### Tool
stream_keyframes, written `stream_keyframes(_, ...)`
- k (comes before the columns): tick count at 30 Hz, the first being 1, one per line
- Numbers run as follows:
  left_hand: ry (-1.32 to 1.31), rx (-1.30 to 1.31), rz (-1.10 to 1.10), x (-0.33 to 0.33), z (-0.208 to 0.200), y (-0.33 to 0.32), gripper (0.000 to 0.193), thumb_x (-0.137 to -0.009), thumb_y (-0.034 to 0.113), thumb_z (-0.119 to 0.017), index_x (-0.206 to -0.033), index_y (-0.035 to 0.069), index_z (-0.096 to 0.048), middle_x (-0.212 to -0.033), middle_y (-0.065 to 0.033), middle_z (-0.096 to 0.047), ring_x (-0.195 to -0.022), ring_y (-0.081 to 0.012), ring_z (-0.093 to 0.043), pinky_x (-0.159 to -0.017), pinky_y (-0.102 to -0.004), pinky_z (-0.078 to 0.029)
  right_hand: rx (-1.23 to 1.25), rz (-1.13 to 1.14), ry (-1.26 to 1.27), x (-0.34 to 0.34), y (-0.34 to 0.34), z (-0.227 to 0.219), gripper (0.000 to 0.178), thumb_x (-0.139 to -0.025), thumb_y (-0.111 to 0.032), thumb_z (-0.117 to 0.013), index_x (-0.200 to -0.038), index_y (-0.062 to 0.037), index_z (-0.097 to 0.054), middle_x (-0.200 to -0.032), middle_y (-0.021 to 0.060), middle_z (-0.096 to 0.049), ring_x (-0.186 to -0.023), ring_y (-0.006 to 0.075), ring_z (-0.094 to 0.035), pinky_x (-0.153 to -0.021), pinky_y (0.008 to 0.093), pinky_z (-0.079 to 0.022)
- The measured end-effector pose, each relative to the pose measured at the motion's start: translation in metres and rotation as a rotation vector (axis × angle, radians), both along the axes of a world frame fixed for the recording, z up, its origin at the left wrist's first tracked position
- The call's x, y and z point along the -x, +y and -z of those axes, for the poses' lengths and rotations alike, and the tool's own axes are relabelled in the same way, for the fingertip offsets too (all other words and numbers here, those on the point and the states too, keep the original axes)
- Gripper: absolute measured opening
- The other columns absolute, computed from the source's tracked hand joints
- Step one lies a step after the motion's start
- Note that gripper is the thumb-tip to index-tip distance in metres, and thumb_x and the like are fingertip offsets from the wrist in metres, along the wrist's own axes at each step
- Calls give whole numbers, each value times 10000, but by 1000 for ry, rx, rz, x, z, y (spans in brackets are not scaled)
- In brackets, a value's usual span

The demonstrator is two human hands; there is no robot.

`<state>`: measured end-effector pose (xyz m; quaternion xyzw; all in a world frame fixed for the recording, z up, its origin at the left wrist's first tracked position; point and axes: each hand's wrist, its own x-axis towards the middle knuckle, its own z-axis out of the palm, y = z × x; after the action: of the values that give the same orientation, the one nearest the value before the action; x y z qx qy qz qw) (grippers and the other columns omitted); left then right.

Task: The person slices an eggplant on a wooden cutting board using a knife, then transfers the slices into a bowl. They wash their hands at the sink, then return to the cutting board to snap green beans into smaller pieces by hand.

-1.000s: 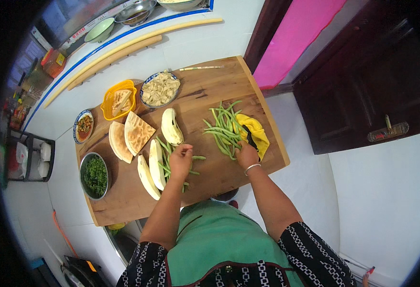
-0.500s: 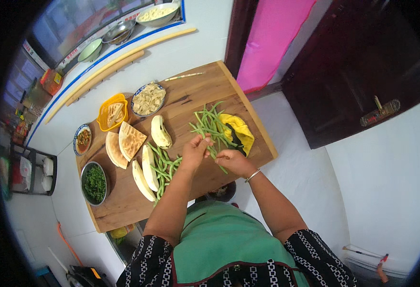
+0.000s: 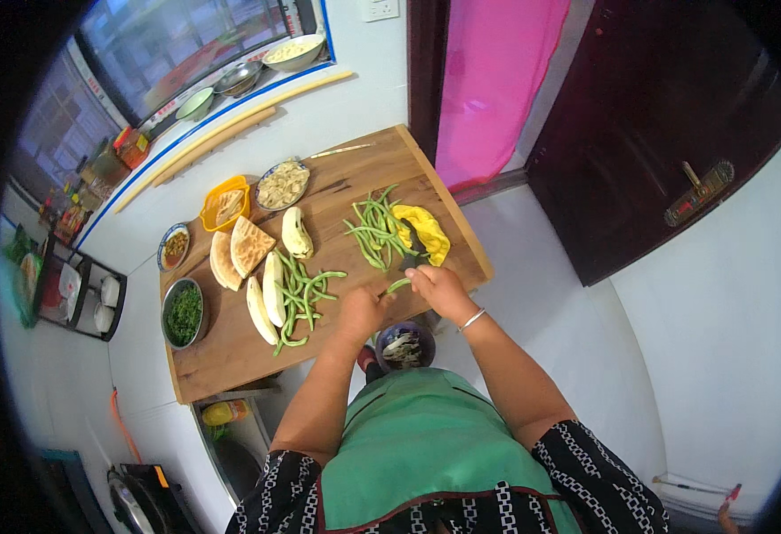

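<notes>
Close to the table's front edge, my two hands are at a single green bean (image 3: 398, 285). My right hand (image 3: 442, 292) pinches one end of it. My left hand (image 3: 364, 313) is closed at the other end, its fingertips partly hidden. Just beyond them lies a loose pile of green beans (image 3: 374, 233), against a crumpled yellow and black bag (image 3: 430, 233). Left of my hands is a second heap of green beans (image 3: 306, 289), beside pale peeled long vegetables (image 3: 273, 289).
The wooden table (image 3: 337, 338) also bears flatbread wedges (image 3: 250, 246), a yellow basket (image 3: 208, 214), a plate of pale pieces (image 3: 282, 185), a small dish (image 3: 174, 247) and a bowl of chopped greens (image 3: 183, 313). A bucket (image 3: 424, 343) stands below the front edge.
Both hands have drawn back from the far bean pile toward the table's front edge, with a bean between them. The view has shifted, showing more of the bucket below.
</notes>
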<state>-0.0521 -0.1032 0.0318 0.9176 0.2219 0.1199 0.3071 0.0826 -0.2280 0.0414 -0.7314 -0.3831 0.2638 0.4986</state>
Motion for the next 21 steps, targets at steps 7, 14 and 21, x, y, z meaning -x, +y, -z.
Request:
stream_keyframes(7, -138, 878, -20, 13, 18, 12, 222, -801, 222, -618, -954, 61, -629, -608, -63, -571, -524, -128, -511, -520, -309, -430, -296, -92, 947, 21, 36, -6, 312, -904, -331, -463, -741, -65, -481, -570, -18, -411, -472, 72, -366, -431, 195, -280)
stream_keyframes(14, -16, 267, -491, 38, 36, 113, 270, -766, 122, -608, -1021, 37, -582, -819, -125, -625, -673, -231, -610, -606, -335, -468, -161, 184, 1101, -18, 67, 45, 138, -862, -198, -459, -852, -78, -526, -719, -7, -471, -554, 78, -406, -463, 193, -305)
stream_keyframes(21, -31, 112, -167, -6, 74, 150, 304, -714, 47, -605, -1014, 86, -583, -970, -137, -569, -821, -333, -573, -719, -399, -472, 227, 335, 383, -21, 98, 116, 288, -788, -264, -549, -848, 2, -642, -682, 41, -583, -616, 107, -519, -565, 251, -405)
